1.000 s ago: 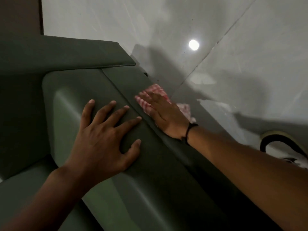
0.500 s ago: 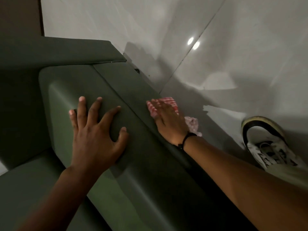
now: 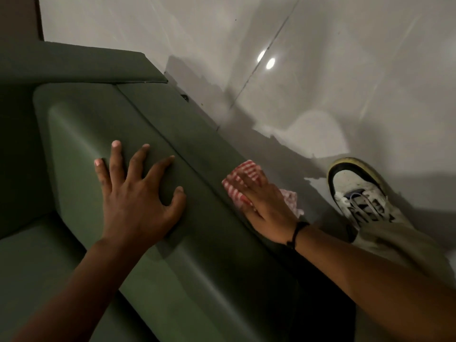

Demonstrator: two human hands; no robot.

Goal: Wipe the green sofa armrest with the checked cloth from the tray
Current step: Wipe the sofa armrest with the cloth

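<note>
**Right hand flat on the checked cloth at the armrest's outer side**

The right hand [image 3: 265, 208] lies palm-down with its fingers stretched out, pressing the checked cloth [image 3: 243, 175] against the outer side of the green sofa armrest [image 3: 153, 129]. It does not clutch the cloth; the hand is flat and open on top of it. Red-and-white checks show past the fingertips, and a paler, bunched part of the cloth sticks out on the floor side of the hand. A dark band [image 3: 297, 230] circles the right wrist.

The left hand [image 3: 138, 201] rests on the top of the armrest, fingers spread wide and empty, the thumb pointing toward the seam that runs along the armrest. The two hands are apart, with that seam between them.

To the left of the armrest the seat cushion [image 3: 37, 262] is in view, and the sofa back [image 3: 74, 62] crosses the top. On the right, a white sneaker [image 3: 357, 193] stands on the glossy tiled floor [image 3: 345, 82], near the cloth but not touching it.
</note>
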